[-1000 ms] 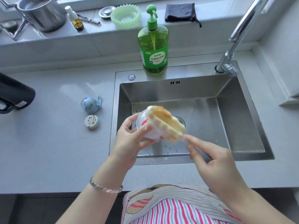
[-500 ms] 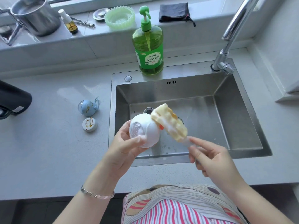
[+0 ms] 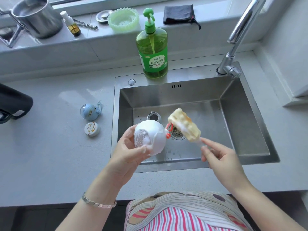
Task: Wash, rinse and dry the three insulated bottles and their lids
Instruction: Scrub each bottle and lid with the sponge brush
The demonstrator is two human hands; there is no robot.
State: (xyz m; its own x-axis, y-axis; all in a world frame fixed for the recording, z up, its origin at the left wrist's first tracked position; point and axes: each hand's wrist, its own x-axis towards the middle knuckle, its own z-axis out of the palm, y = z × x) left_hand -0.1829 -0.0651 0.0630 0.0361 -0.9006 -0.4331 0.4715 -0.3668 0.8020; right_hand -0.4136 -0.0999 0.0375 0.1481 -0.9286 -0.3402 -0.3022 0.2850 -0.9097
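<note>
My left hand (image 3: 128, 152) grips a white, sudsy bottle lid (image 3: 150, 137) with a red loop, held over the front left of the steel sink (image 3: 241, 124). My right hand (image 3: 220, 157) pinches the clear handle of a yellow sponge brush (image 3: 185, 125), whose soapy head hangs just right of the lid, apart from it. A blue lid (image 3: 90, 111) and a small round cream lid (image 3: 92, 129) lie on the counter left of the sink. A dark bottle (image 3: 13, 104) lies at the left edge, partly out of view.
A green dish-soap pump bottle (image 3: 152, 47) stands behind the sink and the tap (image 3: 233, 52) rises at the back right. On the window ledge are a steel pot (image 3: 37, 16), a small bottle (image 3: 71, 24), a green dish (image 3: 123, 18) and a dark cloth (image 3: 179, 14).
The left hand has turned the white lid so its domed side faces up. The sponge brush has come off the lid and moved a little to the right.
</note>
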